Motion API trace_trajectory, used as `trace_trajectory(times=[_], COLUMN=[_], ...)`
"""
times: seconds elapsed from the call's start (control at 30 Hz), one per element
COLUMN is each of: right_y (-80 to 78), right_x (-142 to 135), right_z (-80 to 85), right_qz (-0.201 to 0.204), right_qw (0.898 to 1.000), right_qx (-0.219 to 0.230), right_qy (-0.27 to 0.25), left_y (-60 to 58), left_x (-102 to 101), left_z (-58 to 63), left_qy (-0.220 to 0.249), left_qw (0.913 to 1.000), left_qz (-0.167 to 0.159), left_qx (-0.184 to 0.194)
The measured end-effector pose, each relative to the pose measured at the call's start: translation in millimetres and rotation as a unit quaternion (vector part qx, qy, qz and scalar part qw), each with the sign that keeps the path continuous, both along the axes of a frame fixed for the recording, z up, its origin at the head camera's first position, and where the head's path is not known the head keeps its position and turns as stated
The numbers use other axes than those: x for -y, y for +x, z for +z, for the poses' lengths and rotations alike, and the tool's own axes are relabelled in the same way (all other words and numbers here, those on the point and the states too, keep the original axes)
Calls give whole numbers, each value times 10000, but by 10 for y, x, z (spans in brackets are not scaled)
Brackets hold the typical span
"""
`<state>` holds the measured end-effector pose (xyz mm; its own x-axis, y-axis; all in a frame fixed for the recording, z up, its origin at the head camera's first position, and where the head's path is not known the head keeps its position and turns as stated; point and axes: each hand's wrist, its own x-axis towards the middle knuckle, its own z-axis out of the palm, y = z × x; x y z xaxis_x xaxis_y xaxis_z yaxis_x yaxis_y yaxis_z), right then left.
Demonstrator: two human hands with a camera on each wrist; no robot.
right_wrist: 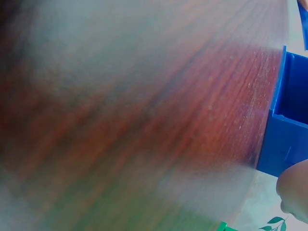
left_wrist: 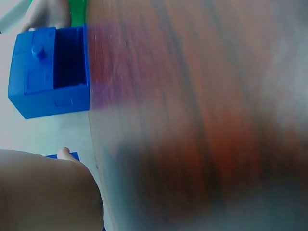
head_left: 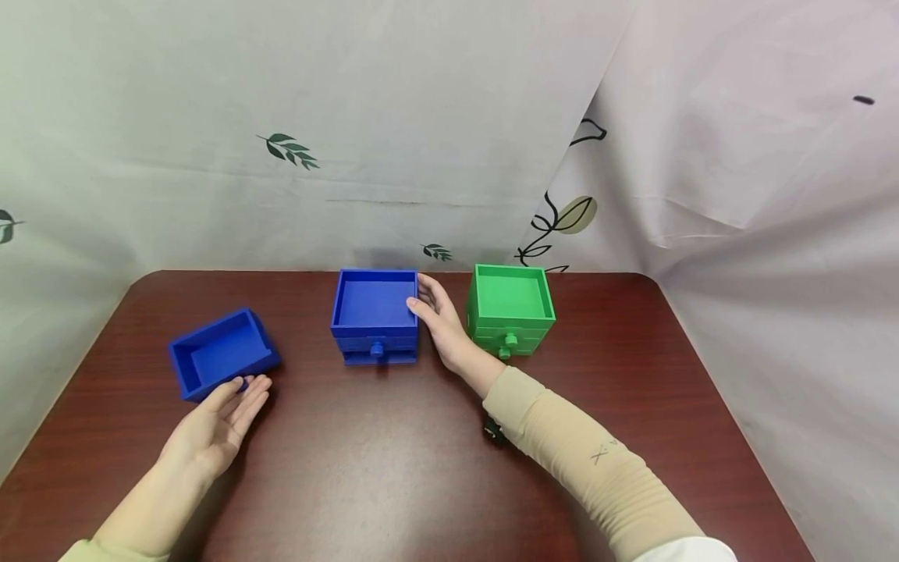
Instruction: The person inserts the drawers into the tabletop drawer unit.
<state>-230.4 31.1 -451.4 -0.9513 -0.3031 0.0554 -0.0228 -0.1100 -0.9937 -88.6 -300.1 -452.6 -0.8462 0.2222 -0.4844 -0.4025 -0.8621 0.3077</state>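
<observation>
A loose blue drawer (head_left: 223, 351) is at the left in the head view, turned at an angle with its hollow side up. My left hand (head_left: 207, 437) pinches its front knob between thumb and fingers, palm turned upward. At the middle rear of the table stands a blue drawer box (head_left: 374, 304) with a tray-like top. One drawer with a round knob (head_left: 377, 350) sits in it, and the left wrist view shows an open slot (left_wrist: 70, 57) below that drawer. My right hand (head_left: 444, 328) grips the box's right side, thumb on the top rim.
A green drawer box (head_left: 513, 293) with two knobs stands right of the right hand. A small dark object (head_left: 494, 429) shows beneath the right sleeve. The brown table (head_left: 365, 468) ends at a pale curtain (head_left: 435, 117) printed with leaves.
</observation>
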Motion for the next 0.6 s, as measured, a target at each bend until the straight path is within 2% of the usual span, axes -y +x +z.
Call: trace_trajectory(times=[0.3, 0.47, 0.6], right_y=[-8, -12, -21], right_x=[3, 5, 8], right_z=[-7, -4, -13], right_qz=[-3, -26, -43], right_qw=[10000, 10000, 10000], right_qx=[23, 25, 25], right_qy=[-19, -17, -27], left_y=[102, 166, 213], left_x=[-139, -235, -320], left_z=[-20, -33, -47], left_qy=[-577, -797, -1146], left_qw=[9977, 9956, 9916], left_qz=[-253, -368, -499], left_qx=[-263, -326, -327])
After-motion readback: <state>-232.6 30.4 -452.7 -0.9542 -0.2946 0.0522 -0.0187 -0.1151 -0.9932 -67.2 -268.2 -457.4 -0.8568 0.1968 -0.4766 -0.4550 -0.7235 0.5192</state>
